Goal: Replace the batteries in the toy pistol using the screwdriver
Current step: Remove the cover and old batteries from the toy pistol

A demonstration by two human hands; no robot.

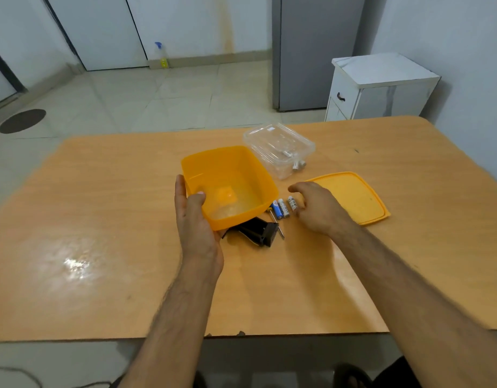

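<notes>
My left hand [195,219] grips the near-left wall of an empty orange tub [236,166], thumb inside, and holds it tilted above the table. Under the tub's near edge lies the black toy pistol [260,232], partly hidden. A thin screwdriver [281,232] lies beside it, its handle end tucked under the tub. Several batteries [282,208] lie in a row on the table to the right of the tub. My right hand [317,211] hovers just right of them with loosely curled fingers and holds nothing.
The tub's orange lid [353,198] lies flat to the right. A clear plastic box [279,148] with a few batteries inside stands behind the tub. The wooden table [116,219] has a near edge close to me. A white cabinet [378,88] and a grey fridge [311,51] stand beyond.
</notes>
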